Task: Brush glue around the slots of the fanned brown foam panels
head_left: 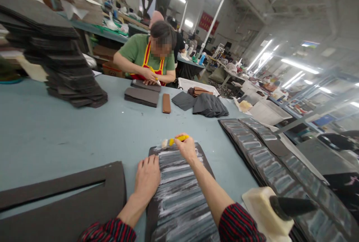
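Note:
My left hand lies flat on a dark grey foam panel, its fingers spread. The panel is streaked with white adhesive or paint in rows across its surface. My right hand grips a small yellow-handled brush near the panel's far end, and the brush's pale bristles touch the panel. A striped dark-red sleeve shows at my right wrist, and a matching sleeve at my left.
Overlapping streaked panels lie to my right, beside a cream block with a black handle. A dark cut panel lies at my left, and a tall dark stack rises beyond it. Across the blue table, a co-worker handles dark pieces.

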{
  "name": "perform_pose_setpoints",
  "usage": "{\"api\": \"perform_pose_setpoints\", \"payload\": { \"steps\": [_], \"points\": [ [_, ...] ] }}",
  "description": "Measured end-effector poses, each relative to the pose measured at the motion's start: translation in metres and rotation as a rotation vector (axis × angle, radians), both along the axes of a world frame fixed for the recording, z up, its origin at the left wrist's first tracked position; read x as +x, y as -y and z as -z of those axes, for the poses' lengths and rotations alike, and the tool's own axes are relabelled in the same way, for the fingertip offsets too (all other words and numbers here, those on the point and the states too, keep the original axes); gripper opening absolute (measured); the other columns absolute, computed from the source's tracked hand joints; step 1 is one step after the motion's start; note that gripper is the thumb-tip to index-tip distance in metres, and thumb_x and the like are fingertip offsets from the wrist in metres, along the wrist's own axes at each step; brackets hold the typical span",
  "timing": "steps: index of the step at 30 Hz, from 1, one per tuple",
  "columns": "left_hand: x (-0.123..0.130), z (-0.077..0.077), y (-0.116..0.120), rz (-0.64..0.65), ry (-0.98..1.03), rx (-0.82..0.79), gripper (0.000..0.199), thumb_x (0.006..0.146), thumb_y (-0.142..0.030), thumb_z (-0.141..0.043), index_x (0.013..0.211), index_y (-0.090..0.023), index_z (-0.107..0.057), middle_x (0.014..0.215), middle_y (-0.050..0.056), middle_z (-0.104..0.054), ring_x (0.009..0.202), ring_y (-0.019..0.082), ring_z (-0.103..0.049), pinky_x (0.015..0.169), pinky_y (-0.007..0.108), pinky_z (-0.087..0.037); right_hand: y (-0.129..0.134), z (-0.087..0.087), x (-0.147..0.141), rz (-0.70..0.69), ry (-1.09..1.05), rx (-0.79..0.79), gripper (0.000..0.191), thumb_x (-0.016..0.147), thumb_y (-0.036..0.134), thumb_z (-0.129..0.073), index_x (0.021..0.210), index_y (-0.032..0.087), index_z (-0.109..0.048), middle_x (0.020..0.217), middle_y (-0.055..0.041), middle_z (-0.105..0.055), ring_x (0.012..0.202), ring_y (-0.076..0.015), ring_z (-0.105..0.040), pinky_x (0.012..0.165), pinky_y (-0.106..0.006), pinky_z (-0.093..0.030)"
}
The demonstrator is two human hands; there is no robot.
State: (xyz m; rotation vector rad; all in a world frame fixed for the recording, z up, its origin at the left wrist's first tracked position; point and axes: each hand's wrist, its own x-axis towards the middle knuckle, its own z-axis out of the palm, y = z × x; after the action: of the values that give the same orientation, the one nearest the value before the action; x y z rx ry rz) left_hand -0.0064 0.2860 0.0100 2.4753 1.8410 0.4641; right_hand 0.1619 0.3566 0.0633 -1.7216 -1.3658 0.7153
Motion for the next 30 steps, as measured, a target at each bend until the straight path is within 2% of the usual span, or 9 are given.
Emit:
{"api": "perform_pose_setpoints", "payload": {
  "steps": [5,7,10,12,17,20,25,28,30],
  "points": [
    [-0.001,0.0,0.0,0.005,0.031,-0.011,0.036,0.088,-0.015,-0.04,0.119,-0.011,-0.058,0.114,0.015,-0.061,0.105,0.025,-0.053,0.092,0.039,-0.037,-0.007,0.001,-0.047,-0.026,0.053,-0.059,0.015,0.065,0.025,-0.055,0.075,0.02,-0.065,0.056,0.0055,-0.053,0.054,-0.0109,-0.047,0.054,-0.021,-0.036],
    [-0.002,0.0,0.0,0.004,0.034,-0.003,0.037,0.088,-0.015,-0.039,0.12,-0.01,-0.058,0.116,0.015,-0.061,0.106,0.025,-0.053,0.093,0.04,-0.037,-0.007,-0.002,-0.053,0.058,0.209,-0.017,0.015,0.065,0.022,-0.053,0.074,0.022,-0.065,0.057,0.0049,-0.054,0.056,-0.0113,-0.046,0.057,-0.022,-0.036],
    [-0.002,0.003,0.0,-0.004,0.032,0.009,0.037,0.089,-0.016,-0.037,0.12,-0.01,-0.058,0.117,0.015,-0.061,0.105,0.026,-0.053,0.093,0.041,-0.037,-0.006,-0.002,-0.048,-0.015,0.289,0.026,0.018,0.067,0.024,-0.052,0.077,0.024,-0.067,0.057,0.0053,-0.055,0.056,-0.0115,-0.046,0.056,-0.022,-0.035],
    [-0.003,0.004,0.0,0.001,0.037,0.012,0.037,0.09,-0.017,-0.036,0.119,-0.011,-0.058,0.116,0.014,-0.061,0.105,0.026,-0.053,0.092,0.041,-0.037,-0.005,0.0,-0.029,-0.034,0.246,-0.02,0.018,0.066,0.026,-0.052,0.077,0.023,-0.067,0.056,0.0058,-0.056,0.053,-0.0112,-0.046,0.054,-0.021,-0.034],
    [-0.003,0.004,0.0,0.013,0.068,0.0,0.037,0.09,-0.017,-0.036,0.119,-0.012,-0.057,0.116,0.014,-0.061,0.106,0.027,-0.052,0.092,0.041,-0.037,0.003,-0.006,0.065,0.298,0.328,-0.057,0.02,0.064,0.026,-0.05,0.072,0.021,-0.067,0.057,0.0036,-0.057,0.054,-0.0121,-0.048,0.053,-0.021,-0.034],
    [-0.004,0.002,-0.003,-0.015,0.126,-0.045,0.036,0.09,-0.017,-0.036,0.118,-0.013,-0.057,0.118,0.013,-0.061,0.106,0.026,-0.052,0.092,0.04,-0.037,0.009,-0.015,0.089,0.374,0.377,-0.01,0.019,0.065,0.026,-0.049,0.072,0.021,-0.066,0.057,0.0028,-0.055,0.056,-0.0127,-0.047,0.055,-0.022,-0.033],
    [-0.015,-0.003,-0.004,-0.089,0.262,-0.096,0.034,0.088,-0.02,-0.042,0.119,-0.017,-0.054,0.116,0.01,-0.062,0.108,0.023,-0.054,0.096,0.039,-0.034,0.026,-0.005,0.015,0.102,0.119,0.058,0.021,0.07,0.032,-0.052,0.079,0.02,-0.066,0.054,0.0062,-0.051,0.05,-0.0105,-0.042,0.051,-0.021,-0.033],
    [-0.023,-0.004,0.005,0.005,0.196,-0.062,0.028,0.086,-0.02,-0.044,0.11,-0.02,-0.059,0.114,0.009,-0.063,0.107,0.023,-0.054,0.098,0.041,-0.032,0.035,0.006,-0.033,-0.096,0.006,0.066,0.021,0.072,0.034,-0.054,0.081,0.02,-0.067,0.057,0.0066,-0.053,0.051,-0.0091,-0.042,0.051,-0.02,-0.034],
    [-0.026,-0.003,0.012,0.058,0.137,-0.061,0.028,0.087,-0.019,-0.043,0.108,-0.019,-0.061,0.113,0.009,-0.064,0.105,0.024,-0.055,0.097,0.042,-0.032,0.038,0.011,-0.038,-0.133,0.01,0.049,0.019,0.071,0.032,-0.055,0.079,0.02,-0.067,0.058,0.0068,-0.053,0.052,-0.0088,-0.042,0.052,-0.02,-0.034]
  ]
}}
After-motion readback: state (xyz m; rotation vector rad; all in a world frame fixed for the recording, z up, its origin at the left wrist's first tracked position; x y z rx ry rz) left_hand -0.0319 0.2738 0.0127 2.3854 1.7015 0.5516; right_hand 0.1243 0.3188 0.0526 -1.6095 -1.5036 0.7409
